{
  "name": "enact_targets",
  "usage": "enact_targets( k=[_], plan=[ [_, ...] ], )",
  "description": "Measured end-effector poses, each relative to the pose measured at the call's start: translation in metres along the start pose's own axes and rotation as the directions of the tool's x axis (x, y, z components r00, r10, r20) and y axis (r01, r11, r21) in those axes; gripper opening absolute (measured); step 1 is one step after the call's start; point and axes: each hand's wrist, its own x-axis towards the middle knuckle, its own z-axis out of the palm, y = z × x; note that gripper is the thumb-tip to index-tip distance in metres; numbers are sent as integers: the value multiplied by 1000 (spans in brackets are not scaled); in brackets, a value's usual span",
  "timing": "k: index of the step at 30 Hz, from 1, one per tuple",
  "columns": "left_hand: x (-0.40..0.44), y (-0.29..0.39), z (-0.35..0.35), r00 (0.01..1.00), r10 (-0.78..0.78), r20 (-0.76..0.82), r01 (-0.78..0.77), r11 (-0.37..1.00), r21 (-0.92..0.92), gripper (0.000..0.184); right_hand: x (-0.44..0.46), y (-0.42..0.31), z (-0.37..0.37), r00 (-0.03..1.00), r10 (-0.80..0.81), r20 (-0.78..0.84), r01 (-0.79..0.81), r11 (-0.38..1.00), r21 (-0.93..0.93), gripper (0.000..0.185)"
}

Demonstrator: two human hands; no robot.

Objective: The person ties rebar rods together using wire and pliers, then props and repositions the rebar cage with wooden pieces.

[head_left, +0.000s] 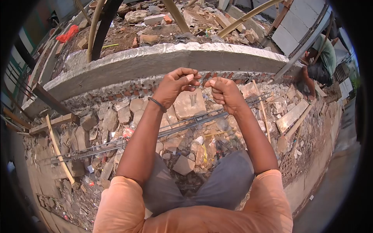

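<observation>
Both hands are raised in front of the concrete beam (155, 58), close together but apart. My left hand (179, 86), with a dark band on its wrist, has its fingers curled and the thumb against them; what it may hold is too small to make out. My right hand (225, 93) is closed in a pinch, thumb against the bent index finger, and anything in it is too small to name. Below and between them, several short thin metal pieces (193, 100) lie on a flat stone slab (186, 108). Long steel bars (175, 129) run across the rubble under my forearms.
Broken stones and bricks (184, 165) cover the ground around my knees. Wooden strips (58, 149) lie at the left and right. Bamboo poles (176, 15) lean beyond the beam. Another person (324, 58) crouches at the far right by a slanted post (303, 48).
</observation>
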Motion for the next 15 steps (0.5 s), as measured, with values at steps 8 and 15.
enact_targets(
  k=[8,15],
  plan=[
    [-3,3,-17,995,99,25,-101,987,123,18,3,5,11,942,138,306,-239,916,323,18],
    [-9,35,-23,896,277,347,-444,556,703,10,-4,-4,10,936,3,351,-146,913,382,19]
  ],
)
